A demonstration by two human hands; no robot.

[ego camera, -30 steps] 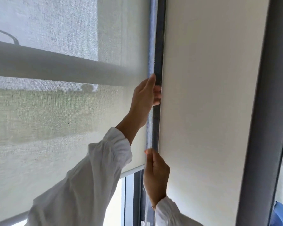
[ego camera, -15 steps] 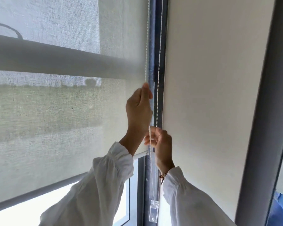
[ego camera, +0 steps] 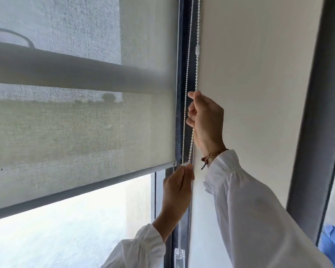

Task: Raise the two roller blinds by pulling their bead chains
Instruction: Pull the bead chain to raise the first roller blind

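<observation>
Risen further since a moment ago, mesh blind (ego camera: 81,132); right hand (ego camera: 206,122) now uppermost, left hand (ego camera: 177,188) below, fingers (ego camera: 191,113) of both pinching bead chain (ego camera: 188,78).

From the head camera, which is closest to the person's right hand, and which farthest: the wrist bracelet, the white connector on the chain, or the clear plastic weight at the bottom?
1. Bracelet: on the wrist just below the right hand.
2. White connector: up the chain, above the hand.
3. Clear plastic weight: lowest, below the left hand.
</observation>
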